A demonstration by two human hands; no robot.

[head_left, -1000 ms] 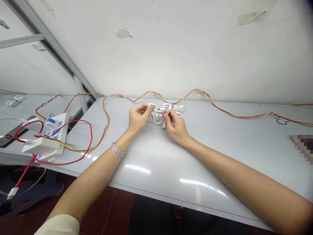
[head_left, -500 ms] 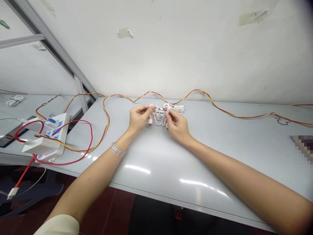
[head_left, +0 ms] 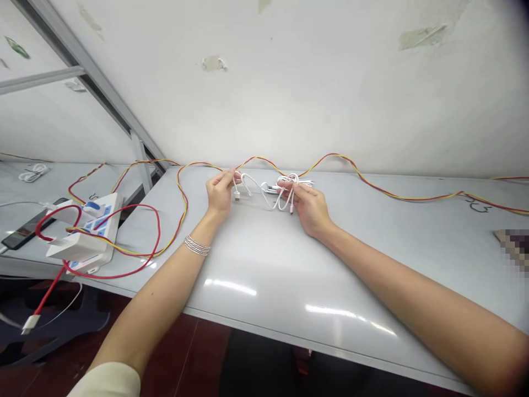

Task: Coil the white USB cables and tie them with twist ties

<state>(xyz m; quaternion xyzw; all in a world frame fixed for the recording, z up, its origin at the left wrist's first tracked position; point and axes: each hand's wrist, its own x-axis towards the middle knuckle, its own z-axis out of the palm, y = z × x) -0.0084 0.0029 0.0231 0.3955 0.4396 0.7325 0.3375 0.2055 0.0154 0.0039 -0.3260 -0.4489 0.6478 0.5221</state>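
A white USB cable (head_left: 268, 199) stretches in loose coils between my two hands above the desk. My left hand (head_left: 220, 193) pinches it near one end, and a USB plug hangs just below the fingertips. My right hand (head_left: 311, 205) grips the other coils between thumb and fingers; a second small connector dangles under them. Behind my right hand, a bundle of white cables (head_left: 306, 182) lies on the desk near the wall, partly hidden by the fingers and the held coils.
A power strip (head_left: 108, 220) with white adapters and red cords sits at the left, beside a phone (head_left: 31, 226). A twisted red-yellow wire (head_left: 372, 186) runs along the wall. Another coiled white cable (head_left: 33, 172) lies far left. A blurred object (head_left: 514, 242) is at the right edge.
My hands have moved apart, the left one further left and the right one slightly right. The cable's coils between them have been pulled wider. The view has shifted slightly.
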